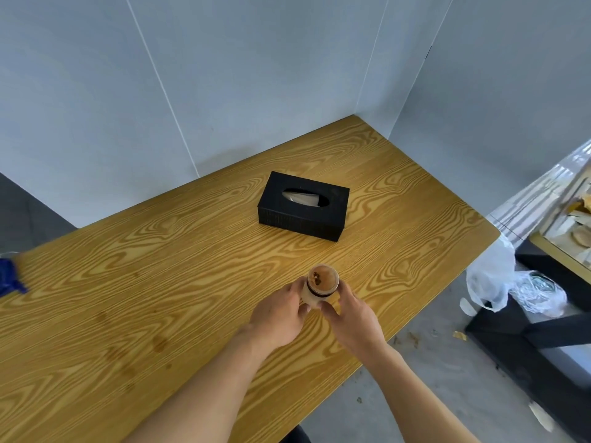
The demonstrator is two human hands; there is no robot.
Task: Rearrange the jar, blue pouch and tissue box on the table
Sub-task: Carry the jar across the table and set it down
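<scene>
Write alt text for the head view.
Both hands, left hand and right hand, grip a small jar upright near the wooden table's front edge. A black tissue box sits behind it; a blue pouch lies far left.

The desk (192,282) looks like yellow-brown wood-grain laminate, smooth with a soft sheen, and carries a few dull darker stains near its near left edge. The tissue box (303,206), toward the far right corner, is matt black with finely ribbed sides; a pale paper tissue (302,197) shows in its oval slot. The jar (321,284), near the near right edge, looks like frosted translucent glass or plastic, with a dark band below a glossy clear lid. The blue pouch (9,276) at the left edge looks like soft cloth, though blurred.
</scene>
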